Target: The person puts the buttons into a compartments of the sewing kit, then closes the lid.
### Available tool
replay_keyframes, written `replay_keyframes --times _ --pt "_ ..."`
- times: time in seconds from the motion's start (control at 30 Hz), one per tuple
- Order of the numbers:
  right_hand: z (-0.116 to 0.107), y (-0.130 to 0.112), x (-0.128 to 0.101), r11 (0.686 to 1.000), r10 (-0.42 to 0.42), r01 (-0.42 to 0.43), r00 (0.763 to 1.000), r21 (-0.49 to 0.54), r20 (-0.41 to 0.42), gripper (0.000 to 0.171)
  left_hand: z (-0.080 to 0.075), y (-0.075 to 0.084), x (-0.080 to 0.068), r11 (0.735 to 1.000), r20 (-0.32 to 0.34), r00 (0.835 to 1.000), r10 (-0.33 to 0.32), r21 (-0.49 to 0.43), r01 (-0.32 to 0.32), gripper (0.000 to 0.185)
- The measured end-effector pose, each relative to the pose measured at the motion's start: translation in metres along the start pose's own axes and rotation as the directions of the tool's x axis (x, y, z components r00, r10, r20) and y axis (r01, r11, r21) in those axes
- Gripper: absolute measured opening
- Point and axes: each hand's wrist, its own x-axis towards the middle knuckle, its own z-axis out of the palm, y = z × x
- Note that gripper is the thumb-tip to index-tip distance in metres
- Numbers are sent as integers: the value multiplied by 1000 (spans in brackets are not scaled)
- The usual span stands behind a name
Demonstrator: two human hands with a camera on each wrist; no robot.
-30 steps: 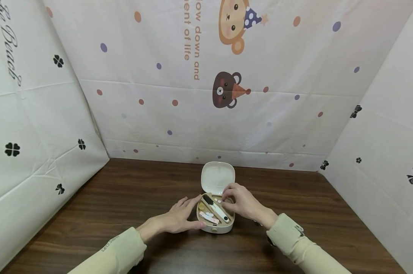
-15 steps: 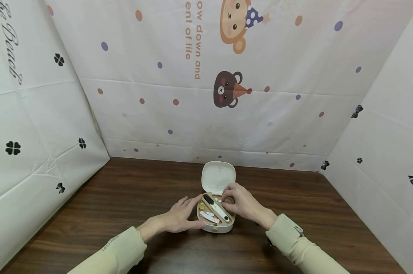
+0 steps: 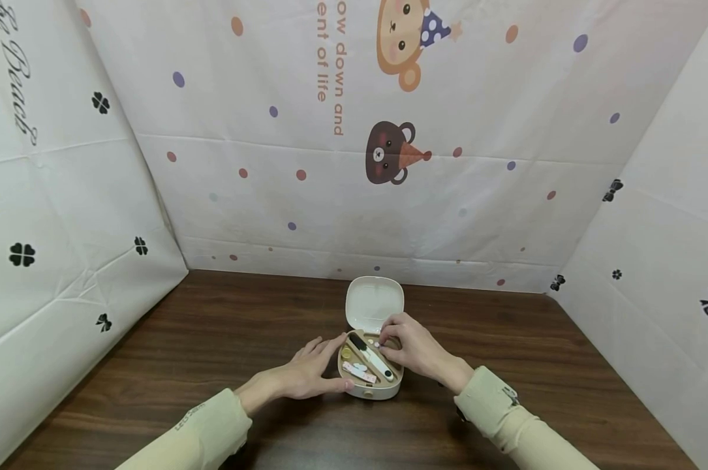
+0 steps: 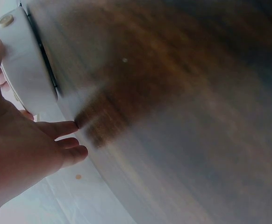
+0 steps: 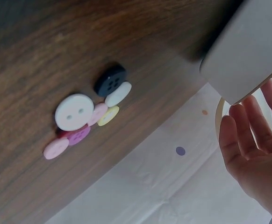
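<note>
- Centrally, the small cream plastic case with a tan inner tray (image 3: 370,385) sits on the dark wooden table (image 3: 213,339), near its front edge and between the two hands; its rounded cream lid (image 3: 374,303) stands hinged open on the far side.
- Inside the tray, a long white tool with black ends (image 3: 370,356) lies on a diagonal, its far end toward the left and its near end toward the right; a pink and white strip (image 3: 358,373) lies beside it on the near-left side.
- The right hand (image 3: 415,347) is the nearer one to the tray's contents: its curled fingertips reach down into the far-right corner, where a few small pale round pieces (image 3: 376,344) show. Whether it pinches one of them I cannot tell.
- The left hand (image 3: 303,374) lies flat and relaxed against the case's left wall, thumb along the front edge, steadying it without grasping.
- Well outward, the right wrist view shows a loose cluster of coloured buttons (image 5: 87,114) on the wood, apart from the case.
- Printed fabric sheets (image 3: 354,163) wall the table on three sides.
</note>
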Motion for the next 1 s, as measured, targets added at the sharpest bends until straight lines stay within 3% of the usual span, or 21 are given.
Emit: replay_keyframes --times 1.0 --pt "1 0 -1 1000 -30 30 1000 -10 -7 7 0 -1 0 1000 12 1000 0 1 0 92"
